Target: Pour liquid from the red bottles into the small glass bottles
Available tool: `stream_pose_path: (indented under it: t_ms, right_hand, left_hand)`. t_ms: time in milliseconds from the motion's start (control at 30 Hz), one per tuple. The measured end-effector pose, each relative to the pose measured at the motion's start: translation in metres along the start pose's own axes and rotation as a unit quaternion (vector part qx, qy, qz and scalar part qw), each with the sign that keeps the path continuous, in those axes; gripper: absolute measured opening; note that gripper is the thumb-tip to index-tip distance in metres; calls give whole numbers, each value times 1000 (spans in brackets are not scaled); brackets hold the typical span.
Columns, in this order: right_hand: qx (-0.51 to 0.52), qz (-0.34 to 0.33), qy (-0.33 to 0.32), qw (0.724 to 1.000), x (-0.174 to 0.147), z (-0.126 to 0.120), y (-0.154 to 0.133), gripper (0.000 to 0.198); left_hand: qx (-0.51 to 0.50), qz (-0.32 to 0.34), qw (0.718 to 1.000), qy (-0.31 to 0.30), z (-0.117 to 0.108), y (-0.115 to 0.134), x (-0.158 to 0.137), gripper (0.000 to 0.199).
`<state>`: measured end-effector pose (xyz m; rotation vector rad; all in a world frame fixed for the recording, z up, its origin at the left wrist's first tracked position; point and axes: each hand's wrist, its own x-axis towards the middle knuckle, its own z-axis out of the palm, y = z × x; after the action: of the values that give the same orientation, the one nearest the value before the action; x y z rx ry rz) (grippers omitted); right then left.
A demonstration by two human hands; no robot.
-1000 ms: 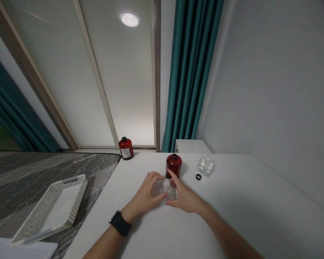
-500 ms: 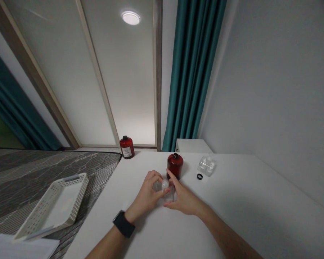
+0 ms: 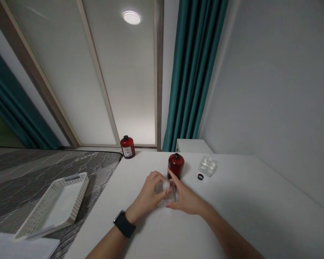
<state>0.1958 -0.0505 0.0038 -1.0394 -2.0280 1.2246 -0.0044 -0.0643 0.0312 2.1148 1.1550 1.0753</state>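
My left hand (image 3: 150,191), a black watch on its wrist, has its thumb and fingers closed round a whitish, rounded stopper (image 3: 166,185) on a clear square bottle (image 3: 170,197). The bottle stands on the white table. My right hand (image 3: 185,198) grips the same bottle from the right, its thumb and fingers partly hiding it. Directly behind the hands is a dark red bottle (image 3: 176,164) with an open-looking neck, close to my right fingertips. A small black ring (image 3: 200,177) lies to its right, in front of another clear square bottle (image 3: 207,166).
A second red bottle (image 3: 127,147), with a black cap and white label, stands at the table's back left corner. Left of the white table (image 3: 162,237), a white plastic basket (image 3: 79,196) and papers (image 3: 24,246) rest on a grey patterned surface. A wall borders the right side.
The view has shifted very slightly, so everything sits a few pixels to the right. Both hands keep nearly the same hold on the clear bottle and its stopper.
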Motion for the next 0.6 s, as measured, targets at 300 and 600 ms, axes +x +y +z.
stream_pose_path:
  t_ms: [300, 600]
  right_hand:
    - [-34, 0, 29, 999, 1, -4, -1, 110]
    - [-57, -14, -9, 998, -10, -36, -14, 98]
  left_hand:
    - [-18, -20, 994, -107, -24, -20, -4, 55]
    - [-32, -19, 990, -136, -21, -16, -4, 52]
